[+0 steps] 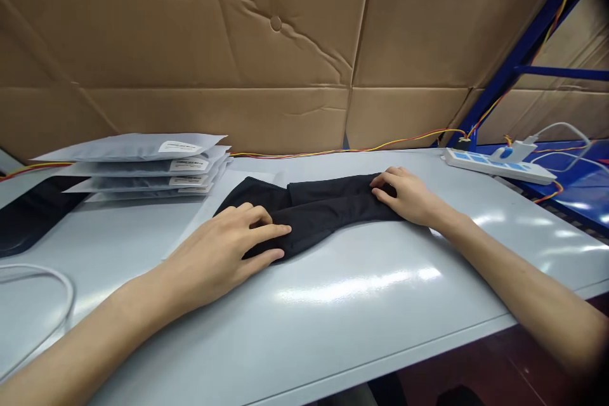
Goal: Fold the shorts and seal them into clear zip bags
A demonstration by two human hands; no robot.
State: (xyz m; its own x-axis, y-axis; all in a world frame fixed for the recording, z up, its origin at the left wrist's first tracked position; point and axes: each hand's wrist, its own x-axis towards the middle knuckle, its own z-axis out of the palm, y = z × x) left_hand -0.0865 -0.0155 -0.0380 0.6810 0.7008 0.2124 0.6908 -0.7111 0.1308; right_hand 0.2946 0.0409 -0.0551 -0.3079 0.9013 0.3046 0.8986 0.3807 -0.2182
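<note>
A folded black garment (323, 209) lies lengthwise across the pale grey table, its exact kind unclear. Over its left end rests my left hand (238, 241), palm down, with thumb and index finger stretched apart on the fabric. The other fingers of that hand are bent and partly hidden. At the garment's right end, my right hand (404, 193) has its thumb and fingertips drawn close together on the cloth. Under the left end, part of a flat whitish sheet or bag (202, 219) shows.
Several whitish packets with labels (143, 168) are stacked at the left, beside a dark flat object (35, 212). A white cable (66, 292) curves at the near left. A power strip (499, 166) with plugs lies far right. Cardboard (285, 44) stands behind the table.
</note>
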